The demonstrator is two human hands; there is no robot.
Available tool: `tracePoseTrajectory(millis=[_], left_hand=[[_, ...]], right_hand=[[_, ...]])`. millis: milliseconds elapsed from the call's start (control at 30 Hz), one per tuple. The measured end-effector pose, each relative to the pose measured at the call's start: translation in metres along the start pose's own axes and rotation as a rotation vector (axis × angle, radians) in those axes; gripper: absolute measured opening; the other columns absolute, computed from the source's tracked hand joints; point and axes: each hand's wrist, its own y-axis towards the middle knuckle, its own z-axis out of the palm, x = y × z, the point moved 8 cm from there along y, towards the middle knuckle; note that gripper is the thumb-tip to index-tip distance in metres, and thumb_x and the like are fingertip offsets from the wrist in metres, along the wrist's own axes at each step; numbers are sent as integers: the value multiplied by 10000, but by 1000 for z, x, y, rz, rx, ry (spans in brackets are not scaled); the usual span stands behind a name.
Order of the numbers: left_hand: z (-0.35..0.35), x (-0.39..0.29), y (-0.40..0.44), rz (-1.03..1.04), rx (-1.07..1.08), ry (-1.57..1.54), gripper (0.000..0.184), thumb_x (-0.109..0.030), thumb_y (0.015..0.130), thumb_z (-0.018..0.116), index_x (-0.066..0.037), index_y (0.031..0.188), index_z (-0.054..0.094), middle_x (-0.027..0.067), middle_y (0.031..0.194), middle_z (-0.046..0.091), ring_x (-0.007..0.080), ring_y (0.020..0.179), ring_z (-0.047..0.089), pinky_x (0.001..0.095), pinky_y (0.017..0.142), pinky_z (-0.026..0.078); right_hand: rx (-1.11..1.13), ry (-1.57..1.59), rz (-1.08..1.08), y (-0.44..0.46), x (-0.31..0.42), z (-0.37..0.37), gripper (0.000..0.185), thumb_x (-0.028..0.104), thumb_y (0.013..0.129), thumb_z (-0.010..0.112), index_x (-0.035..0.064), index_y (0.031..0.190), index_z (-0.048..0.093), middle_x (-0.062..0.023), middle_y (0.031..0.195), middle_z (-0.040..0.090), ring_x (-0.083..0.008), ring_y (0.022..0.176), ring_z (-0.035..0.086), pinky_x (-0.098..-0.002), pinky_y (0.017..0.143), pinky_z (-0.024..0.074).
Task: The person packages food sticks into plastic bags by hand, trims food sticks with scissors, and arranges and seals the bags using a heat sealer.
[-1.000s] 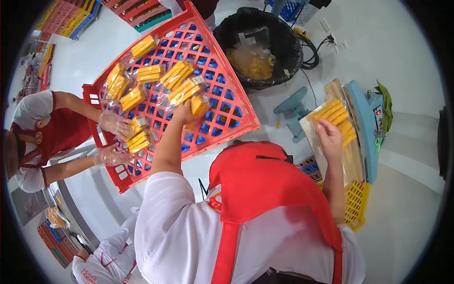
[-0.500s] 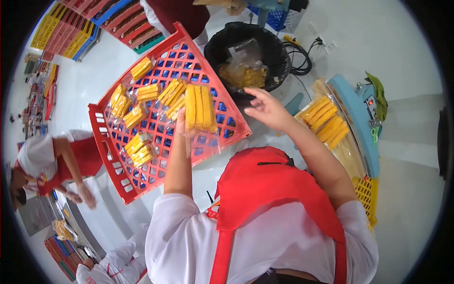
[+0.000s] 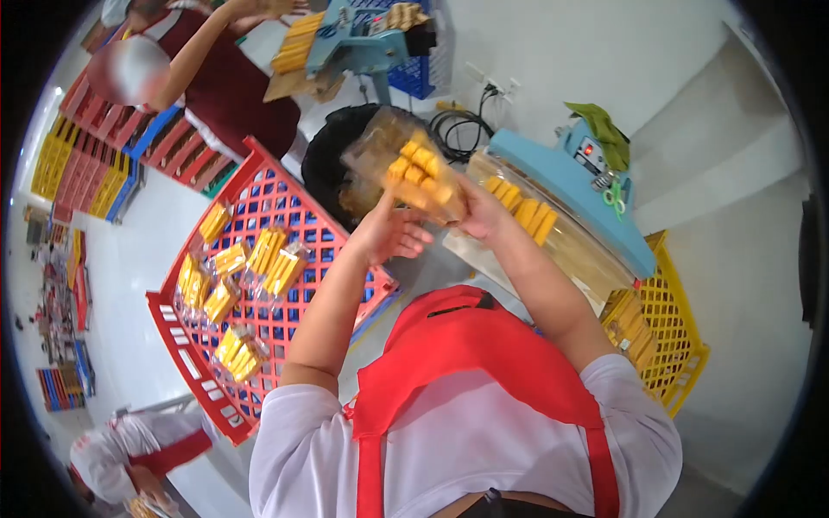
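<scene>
My right hand grips a clear plastic bag of yellow sticks, slightly blurred, in front of my chest. The bag's loose end spreads over a black-lined bin. Just left of the bag, my left hand is open with its fingers apart; its thumb is close to the bag, and I cannot tell whether they touch. To the left, a red plastic crate carries several small clear packs of yellow sticks. More yellow sticks lie on the board of a blue machine at my right.
Below the machine stands a yellow crate with packs inside. Green scissors hang at the machine. A co-worker in dark red is beyond the bin, near a second blue machine. Another person bends at lower left. Black cables lie behind.
The bag of yellow sticks has passed from my left hand to my right and moved from over the red crate to beside the bin. My view has turned toward the right.
</scene>
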Motion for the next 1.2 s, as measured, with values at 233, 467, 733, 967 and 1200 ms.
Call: tracePoseTrajectory(millis=[233, 467, 733, 967, 1200], left_hand=[[111, -73, -3, 932, -535, 798, 988, -162, 694, 644, -73, 1331, -107, 171, 1305, 259, 262, 1197, 285, 367, 955, 280], [171, -83, 33, 1123, -366, 477, 1011, -123, 651, 670, -67, 1332, -76, 156, 1245, 306, 224, 1114, 382, 350, 918, 335], [189, -63, 39, 1132, -173, 362, 813, -398, 788, 501, -156, 1352, -33, 146, 1266, 348, 263, 1159, 369, 398, 971, 280], [195, -86, 23, 1125, -72, 143, 767, -341, 771, 473, -148, 1355, 15, 150, 1264, 343, 270, 1153, 373, 405, 965, 289], [172, -134, 4, 1182, -34, 241, 755, -364, 788, 464, -166, 1354, 5, 154, 1285, 311, 284, 1152, 371, 406, 947, 322]], right_hand=[[-182, 305, 6, -51, 35, -17, 446, 503, 799, 465, 165, 1088, 505, -33, 1049, 543, -187, 920, 531, -393, 728, 440], [-38, 278, -42, -103, 59, -36, 503, 530, 829, 376, 142, 1142, 446, -68, 1088, 515, -213, 913, 532, -416, 718, 433], [219, 368, -14, -128, 63, -35, 557, 514, 858, 282, 93, 1202, 403, -121, 1063, 523, -275, 849, 548, -378, 642, 478], [170, 340, -115, -114, 76, -10, 461, 426, 866, 376, 113, 1203, 402, -95, 1143, 491, -243, 992, 501, -400, 712, 466], [103, 361, -160, -79, 90, 28, 432, 367, 852, 452, 139, 1213, 386, -73, 1182, 460, -223, 1065, 461, -445, 798, 418]])
